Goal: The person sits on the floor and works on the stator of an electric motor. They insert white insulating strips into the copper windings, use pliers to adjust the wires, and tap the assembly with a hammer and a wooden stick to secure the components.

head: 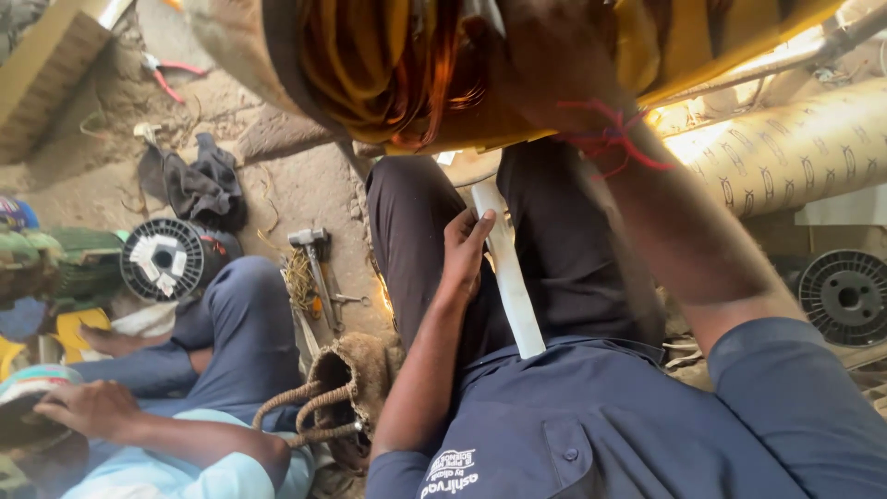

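Note:
A large motor stator (388, 65) with copper windings and yellow insulation fills the top of the view, close above my lap. My right hand (554, 65), with red thread around its wrist, is blurred and pressed against the windings, its fingers hidden. My left hand (465, 248) rests on my thigh and pinches a long white strip of insulating paper (513, 296) that runs down my dark trousers to my navy shirt.
Another person in a light blue shirt sits at the left, a hand (92, 407) on a dark object. On the dirt floor lie a hammer (314, 254), a black spool (164, 261), a dark cloth (199, 185), red-handled pliers (166, 76) and a woven bag (356, 379). A patterned cardboard roll (795, 148) and another spool (845, 296) are at right.

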